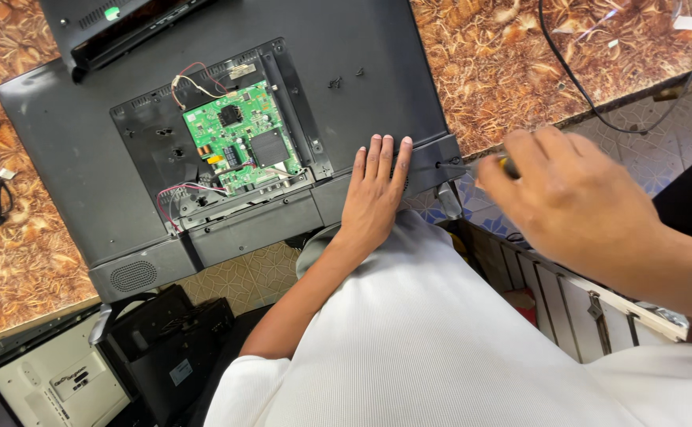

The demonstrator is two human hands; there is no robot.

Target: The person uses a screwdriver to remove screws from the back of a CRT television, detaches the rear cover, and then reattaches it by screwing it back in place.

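A mottled brown table (pixel 488 47) is covered from nine to one o'clock by a black television (pixel 69 158) laid face down, its lower edge overhanging toward six o'clock. A rear panel is seen removed at its middle, where a green circuit board (pixel 239 134) is exposed with red and white wires at its corners. The left hand (pixel 373 194) is laid flat, fingers together, on the set's lower corner at the centre. At three o'clock, the right hand (pixel 575 202), blurred, is closed in a grip on a screwdriver (pixel 484 168), whose tip is pointed at that same corner. Black cables (pixel 591 99) are trailed at one o'clock.
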